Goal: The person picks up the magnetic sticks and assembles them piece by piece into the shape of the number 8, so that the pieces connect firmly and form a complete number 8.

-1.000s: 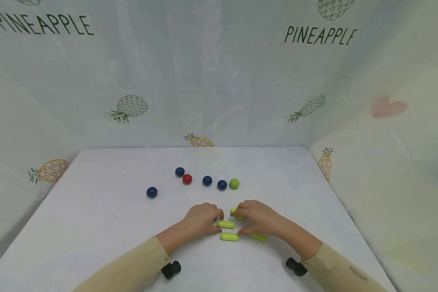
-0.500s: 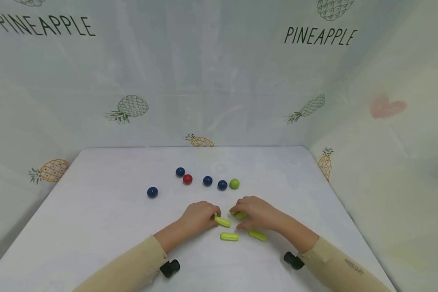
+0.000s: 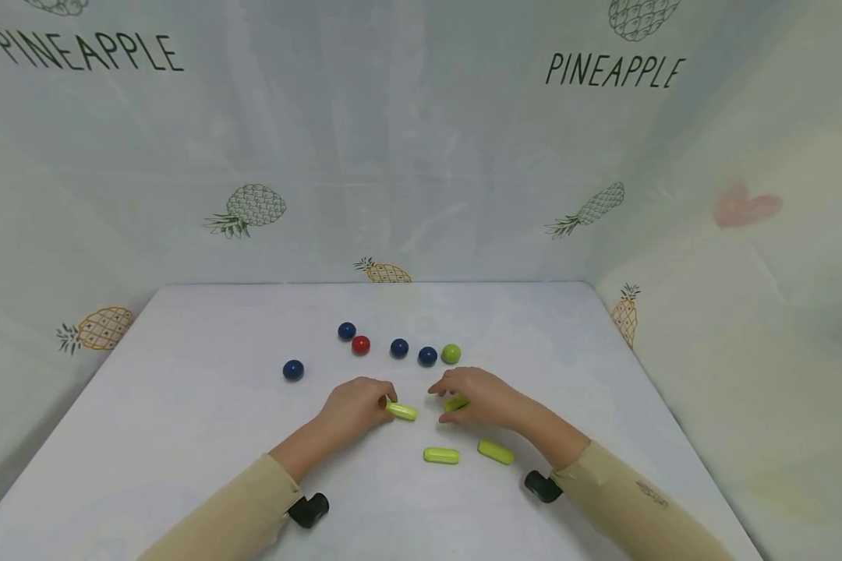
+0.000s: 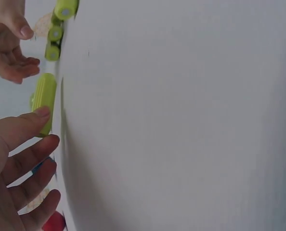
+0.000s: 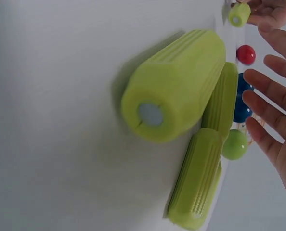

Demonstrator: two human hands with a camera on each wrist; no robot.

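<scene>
My left hand (image 3: 360, 403) pinches the end of a yellow-green ribbed cylinder (image 3: 402, 411) between thumb and fingers. In the left wrist view the thumb lies on that ribbed cylinder (image 4: 45, 91), and the other fingers are spread. My right hand (image 3: 486, 399) is over another such cylinder (image 3: 456, 403), which it partly hides. Its fingers (image 5: 270, 89) look loosely spread in the right wrist view, with no piece gripped. Two more matching cylinders lie nearer the person, one in the middle (image 3: 441, 455) and one to its right (image 3: 495, 452). A grey dot marks the near end of the closest cylinder (image 5: 174, 86).
Beyond the hands on the white table (image 3: 203, 436) lie several dark blue balls (image 3: 399, 348), a red ball (image 3: 361, 344) and a green ball (image 3: 451, 354). One blue ball (image 3: 293, 370) sits apart at left. A pineapple-print curtain (image 3: 421, 156) stands behind.
My left hand has taken hold of a ribbed cylinder from the middle and carried it left and away from the person. My right hand has shifted slightly left and farther from the person.
</scene>
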